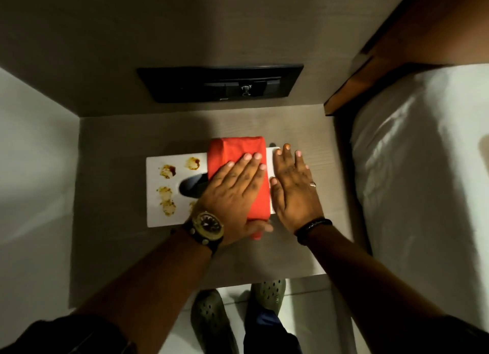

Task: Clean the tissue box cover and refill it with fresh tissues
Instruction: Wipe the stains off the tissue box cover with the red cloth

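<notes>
A white tissue box cover (158, 184) lies flat on the bedside table, its dark oval slot partly showing, with several brown stains on its left half. A folded red cloth (238, 150) covers the cover's right half. My left hand (232, 192) lies flat on the cloth with straight fingers, its thumb at the cloth's near end. My right hand (293, 189) rests flat with spread fingers on the cover's right end and the table beside it.
The wooden bedside table (111, 242) stands in a nook, with a black switch panel (219, 83) on the back wall. A bed with white sheets (423, 181) borders the right side. A pale wall closes the left. My feet in green clogs (211, 319) show below the table edge.
</notes>
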